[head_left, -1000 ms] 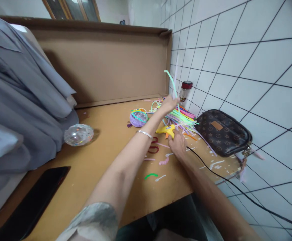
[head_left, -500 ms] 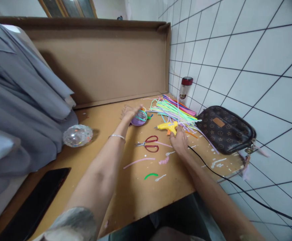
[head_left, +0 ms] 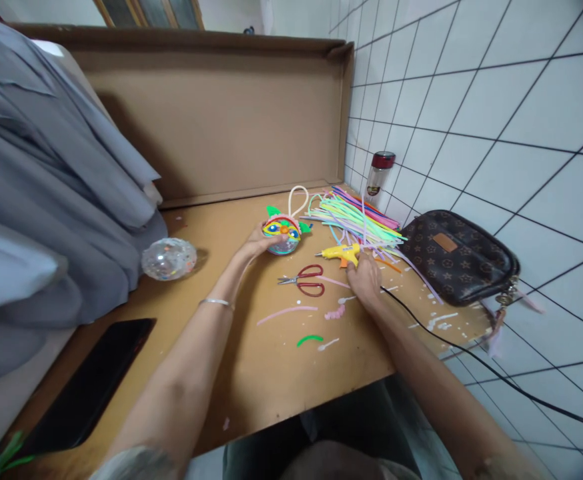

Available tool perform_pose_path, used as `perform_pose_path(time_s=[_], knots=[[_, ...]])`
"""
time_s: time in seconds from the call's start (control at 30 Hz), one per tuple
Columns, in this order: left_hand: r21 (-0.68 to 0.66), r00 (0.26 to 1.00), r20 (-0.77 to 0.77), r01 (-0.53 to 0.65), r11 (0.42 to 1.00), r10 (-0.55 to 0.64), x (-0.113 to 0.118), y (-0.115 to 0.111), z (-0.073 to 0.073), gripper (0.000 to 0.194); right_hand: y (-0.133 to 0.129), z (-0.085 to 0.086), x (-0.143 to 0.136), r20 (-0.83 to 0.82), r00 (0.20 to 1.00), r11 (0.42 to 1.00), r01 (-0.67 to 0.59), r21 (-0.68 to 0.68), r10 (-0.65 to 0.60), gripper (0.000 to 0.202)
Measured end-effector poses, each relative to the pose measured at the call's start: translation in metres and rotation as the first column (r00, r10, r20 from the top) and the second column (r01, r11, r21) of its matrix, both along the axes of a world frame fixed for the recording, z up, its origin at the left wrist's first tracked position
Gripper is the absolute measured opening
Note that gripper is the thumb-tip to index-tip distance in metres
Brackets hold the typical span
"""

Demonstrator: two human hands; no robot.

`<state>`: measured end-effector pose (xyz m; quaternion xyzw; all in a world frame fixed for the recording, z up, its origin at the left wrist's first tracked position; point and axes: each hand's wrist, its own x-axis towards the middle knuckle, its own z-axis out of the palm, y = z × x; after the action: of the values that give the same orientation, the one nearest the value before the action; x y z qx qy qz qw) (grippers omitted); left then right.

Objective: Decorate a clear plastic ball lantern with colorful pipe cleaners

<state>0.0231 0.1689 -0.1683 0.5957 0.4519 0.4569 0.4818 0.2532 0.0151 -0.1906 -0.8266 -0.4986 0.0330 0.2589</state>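
Observation:
My left hand [head_left: 263, 240] is closed on a round lantern-like ornament [head_left: 284, 245] with a colourful animal face, green ears and a clear lower part. A pale loop [head_left: 298, 191] rises above it. My right hand [head_left: 365, 275] grips a yellow glue gun [head_left: 340, 253], its nozzle pointing left toward the ornament but apart from it. Red-handled scissors [head_left: 307, 280] lie between my arms, blades to the left. In front of them are a pink strip [head_left: 286, 312], a curled pink piece [head_left: 335, 313] and a short green piece [head_left: 310, 339].
A bundle of coloured pipe cleaners [head_left: 356, 217] lies at the back right, beside a lidded bottle [head_left: 379, 177] and a brown patterned bag [head_left: 461, 257]. The black cord [head_left: 436, 337] trails right. A clear ball [head_left: 169, 259] and a black phone-like slab [head_left: 91, 380] are at left, near grey cloth [head_left: 81, 180].
The ornament has been turned so that its face shows toward me, and my left hand now grips its left side. My right hand still holds the glue gun. The view has shifted slightly.

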Motion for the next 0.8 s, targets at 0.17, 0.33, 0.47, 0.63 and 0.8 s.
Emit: perform_pose_path(time_s=[0.17,0.33,0.47,0.63,0.8], knots=[[0.045,0.999,0.008,-0.045,0.998,0.045,-0.012,-0.026,-0.014,0.102,0.001,-0.002,0.001,0.041,0.999,1.0,-0.004,-0.028,0.006,0.039],[0.053,0.998,0.048,-0.039,0.998,0.036,-0.016,-0.037,-0.024,0.1,-0.003,-0.001,-0.002,0.2,0.979,0.999,0.018,0.049,-0.028,0.038],[0.078,0.995,0.102,-0.024,0.997,0.016,-0.02,-0.039,-0.027,0.091,-0.008,0.0,-0.011,0.335,0.93,0.964,-0.217,0.156,0.155,0.039],[0.083,0.992,0.127,-0.027,0.996,0.016,-0.026,-0.037,-0.03,0.084,-0.01,0.0,-0.034,0.3,0.813,0.83,-0.548,0.106,0.498,0.03],[0.047,0.963,0.268,0.014,0.999,-0.026,-0.031,-0.032,-0.037,0.082,0.022,0.013,-0.046,0.165,0.851,0.823,-0.524,0.218,0.498,0.031]])
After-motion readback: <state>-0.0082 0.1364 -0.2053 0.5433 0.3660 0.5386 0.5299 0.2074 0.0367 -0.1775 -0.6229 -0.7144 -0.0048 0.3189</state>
